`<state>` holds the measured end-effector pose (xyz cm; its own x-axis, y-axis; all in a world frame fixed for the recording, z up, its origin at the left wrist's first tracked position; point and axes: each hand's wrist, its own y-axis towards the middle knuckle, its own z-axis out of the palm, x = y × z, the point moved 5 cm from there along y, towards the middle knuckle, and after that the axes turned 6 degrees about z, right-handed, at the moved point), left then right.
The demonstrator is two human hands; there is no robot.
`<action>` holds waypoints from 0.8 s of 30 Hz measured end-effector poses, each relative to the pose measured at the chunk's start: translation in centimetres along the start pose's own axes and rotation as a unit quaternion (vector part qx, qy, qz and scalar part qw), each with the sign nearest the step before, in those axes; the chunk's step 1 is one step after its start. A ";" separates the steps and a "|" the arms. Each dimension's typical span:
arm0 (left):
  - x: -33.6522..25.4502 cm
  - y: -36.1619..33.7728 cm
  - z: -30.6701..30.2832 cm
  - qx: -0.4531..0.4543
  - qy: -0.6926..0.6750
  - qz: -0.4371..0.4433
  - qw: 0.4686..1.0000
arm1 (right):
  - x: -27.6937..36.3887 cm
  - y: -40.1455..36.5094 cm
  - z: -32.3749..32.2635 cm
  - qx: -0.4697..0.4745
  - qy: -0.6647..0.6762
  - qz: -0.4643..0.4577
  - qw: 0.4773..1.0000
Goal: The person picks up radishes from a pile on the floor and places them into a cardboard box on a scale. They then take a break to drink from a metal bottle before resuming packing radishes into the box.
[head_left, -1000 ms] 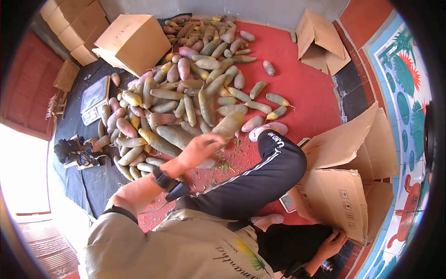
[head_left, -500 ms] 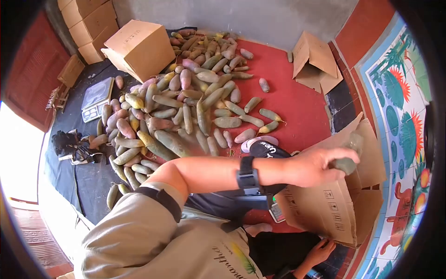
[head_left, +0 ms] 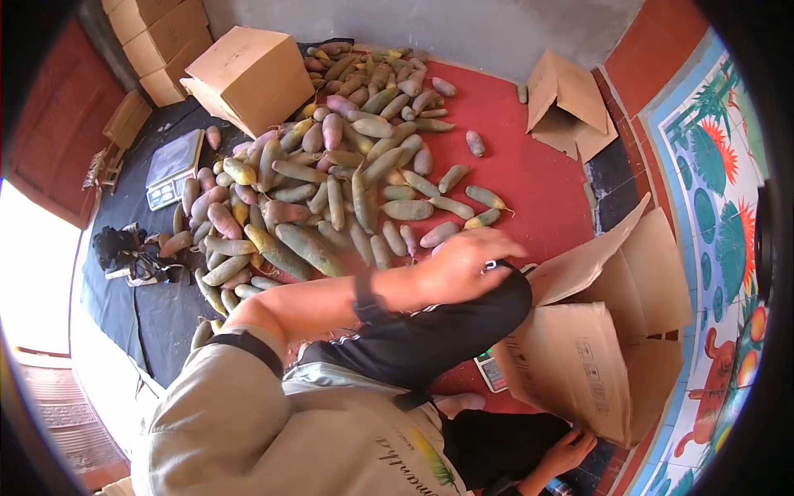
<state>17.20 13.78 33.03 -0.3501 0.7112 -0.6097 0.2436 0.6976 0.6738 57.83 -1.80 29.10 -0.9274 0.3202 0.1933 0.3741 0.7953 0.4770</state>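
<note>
My left hand (head_left: 471,266), a ring on one finger, is in the air above my bent black-clad knee (head_left: 488,302). Nothing shows in it and its fingers look loosely apart, though motion blurs them. Just beyond it lies the near edge of a big heap of long green and purplish radishes (head_left: 335,202). A cardboard box (head_left: 579,372) with raised flaps stands between my legs, its inside mostly hidden. My right hand (head_left: 571,452) grips the lower edge of that box. Beside the box, part of a scale with a lit display (head_left: 491,372) shows.
Another scale (head_left: 175,169) sits on the black sheet, near a black bundle (head_left: 136,256). One closed carton (head_left: 248,78) stands behind the heap, with stacked cartons (head_left: 157,45) at the back left. An open carton (head_left: 571,103) lies by the tiled wall (head_left: 703,248).
My left hand has swung left from over the cardboard box, and the radish it held is no longer in it. My right hand stays at the box's edge.
</note>
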 end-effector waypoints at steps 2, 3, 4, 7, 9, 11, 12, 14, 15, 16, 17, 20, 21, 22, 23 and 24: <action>4.1 -5.2 -1.4 0.023 0.048 -0.108 0.993 | -0.5 0.0 0.3 -0.008 -0.021 -0.021 1.000; 7.2 -8.7 -1.5 0.043 0.066 -0.153 0.985 | -0.4 -0.1 0.3 -0.020 -0.043 -0.041 0.998; 8.8 -12.0 -2.5 0.033 0.076 -0.193 0.978 | -0.1 0.0 0.2 -0.015 -0.042 -0.046 0.998; 13.7 -23.0 -4.0 0.215 0.209 -0.239 0.923 | 0.3 0.3 0.4 0.021 -0.005 -0.002 1.000; 13.7 -28.5 -6.5 0.234 0.226 -0.460 0.826 | 0.3 0.5 0.6 -0.012 -0.033 -0.059 0.998; 14.8 -34.8 -8.3 0.224 0.250 -0.525 0.782 | 0.7 0.6 0.8 -0.014 -0.033 -0.067 0.997; 15.8 -38.4 -8.7 0.310 0.249 -0.569 0.720 | 1.0 0.7 0.7 -0.019 -0.032 -0.070 0.997; 15.7 -43.2 -10.1 0.292 0.241 -0.602 0.703 | 1.6 1.0 0.7 0.012 -0.048 -0.060 0.997; 15.1 -44.2 -10.7 0.275 0.235 -0.629 0.688 | 1.3 1.2 1.0 0.039 -0.064 -0.044 0.996; 14.6 -44.7 -11.0 0.275 0.233 -0.632 0.686 | 1.3 1.2 1.1 0.041 -0.066 -0.047 0.996; 13.9 -45.3 -11.6 0.252 0.229 -0.667 0.663 | 1.3 1.2 1.1 0.026 -0.066 -0.069 0.995; 13.6 -46.1 -11.9 0.231 0.224 -0.709 0.627 | 1.9 1.3 1.0 0.008 -0.062 -0.094 0.994; 13.8 -46.2 -11.9 0.233 0.227 -0.716 0.618 | 2.1 1.3 0.9 0.005 -0.056 -0.096 0.994; 14.2 -45.9 -11.6 0.234 0.226 -0.716 0.617 | 2.3 1.3 0.8 0.005 -0.058 -0.096 0.994; 14.9 -45.0 -11.4 0.194 0.233 -0.713 0.633 | 2.3 1.3 0.9 0.015 -0.060 -0.088 0.994; 15.5 -44.1 -11.2 0.154 0.239 -0.708 0.647 | 2.3 1.4 0.9 0.025 -0.062 -0.079 0.995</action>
<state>-9.16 -6.95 -1.49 -0.6414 -0.7155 -0.2768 -0.4839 0.6572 -0.5778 56.25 0.51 29.39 -0.9685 0.2488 0.0103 0.2268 0.8640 0.4496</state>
